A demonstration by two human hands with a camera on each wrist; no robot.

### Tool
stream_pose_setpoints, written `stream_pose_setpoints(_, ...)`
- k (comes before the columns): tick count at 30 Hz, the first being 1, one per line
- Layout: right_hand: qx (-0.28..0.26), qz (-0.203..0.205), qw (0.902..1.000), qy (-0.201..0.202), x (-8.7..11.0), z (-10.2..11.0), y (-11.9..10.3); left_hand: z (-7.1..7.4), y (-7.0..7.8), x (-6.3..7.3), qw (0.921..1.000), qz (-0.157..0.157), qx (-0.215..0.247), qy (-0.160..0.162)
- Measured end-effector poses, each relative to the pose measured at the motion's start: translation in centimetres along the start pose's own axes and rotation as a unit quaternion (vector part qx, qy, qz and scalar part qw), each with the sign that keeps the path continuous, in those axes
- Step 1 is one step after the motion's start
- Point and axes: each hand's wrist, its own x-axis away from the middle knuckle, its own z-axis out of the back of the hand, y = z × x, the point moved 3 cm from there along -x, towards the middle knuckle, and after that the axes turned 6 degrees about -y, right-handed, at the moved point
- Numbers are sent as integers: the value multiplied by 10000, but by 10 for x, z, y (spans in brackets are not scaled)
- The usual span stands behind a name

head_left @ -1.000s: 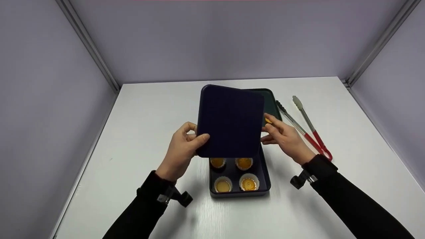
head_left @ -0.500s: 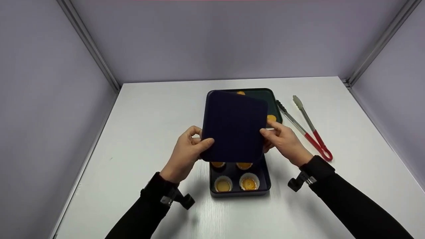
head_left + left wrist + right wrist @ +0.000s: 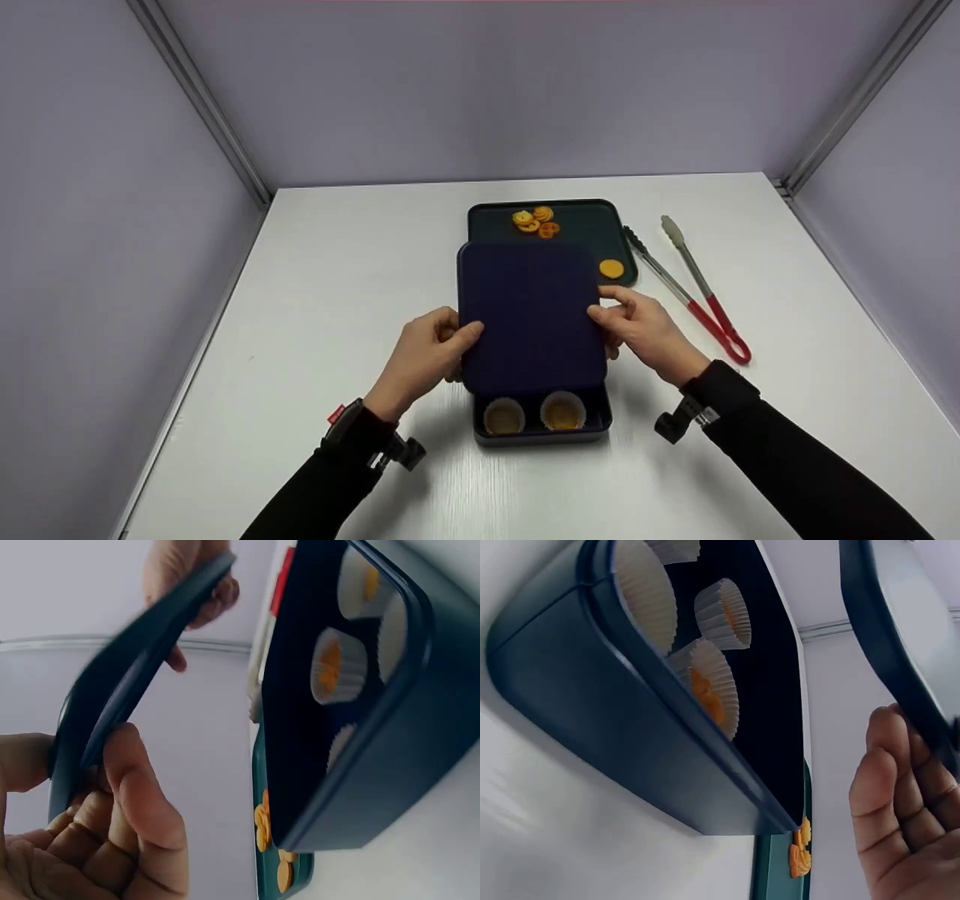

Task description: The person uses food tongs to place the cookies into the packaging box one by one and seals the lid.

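A dark blue lid (image 3: 532, 315) hangs tilted over a matching deep rectangular box (image 3: 544, 438), apart from its rim. My left hand (image 3: 420, 360) pinches the lid's left edge, thumb on top and fingers beneath. At the opposite edge my right hand (image 3: 651, 337) grips it the same way. Two white paper cups (image 3: 504, 416) with yellow-orange food in them show at the box's near end. In the left wrist view a cup with orange pieces (image 3: 328, 666) stands deeper inside the box. The lid hides the box's far part from the head view.
Behind the box lies a dark green tray (image 3: 581, 223), partly covered by the lid. It bears a cluster of small yellow-orange cookies (image 3: 544, 214) and a round yellow cookie (image 3: 611, 268). To the right, tongs with red handles (image 3: 709, 319) lie spread on the white table (image 3: 360, 255).
The lid has come down and toward me over the box, tilting flatter. My right hand has taken hold of its right edge. More of the green tray and its cookies shows.
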Motion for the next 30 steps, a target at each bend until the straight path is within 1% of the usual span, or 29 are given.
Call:
stream_pose_setpoints(2, 6, -116, 9999, -72, 2, 0, 2, 0, -2, 0, 9996, 44, -268, -52)
stream_pose_setpoints(5, -47, -280, 9992, -283, 4, -2, 6, -2, -8, 0, 9983, 217, -491, -245)
stream_pose_setpoints(8, -61, -390, 9981, -480, 7, -3, 10, -4, -14, 0, 9960, 436, -628, -466)
stream_pose_setpoints(12, 31, -494, 9969, -607, 9, -4, 14, -8, -20, 0, 9936, 568, -736, -639)
stream_pose_setpoints(19, 264, -815, 9934, -763, 13, -8, 23, -16, -27, 4, 9893, 420, -1107, -848)
stream_pose_setpoints(25, 613, -805, 9924, -700, 16, -11, 26, -23, -35, 5, 9857, 390, -1401, -856)
stream_pose_setpoints(30, 815, -770, 9917, -633, 17, -13, 25, -25, -39, 5, 9839, 364, -1545, -816)
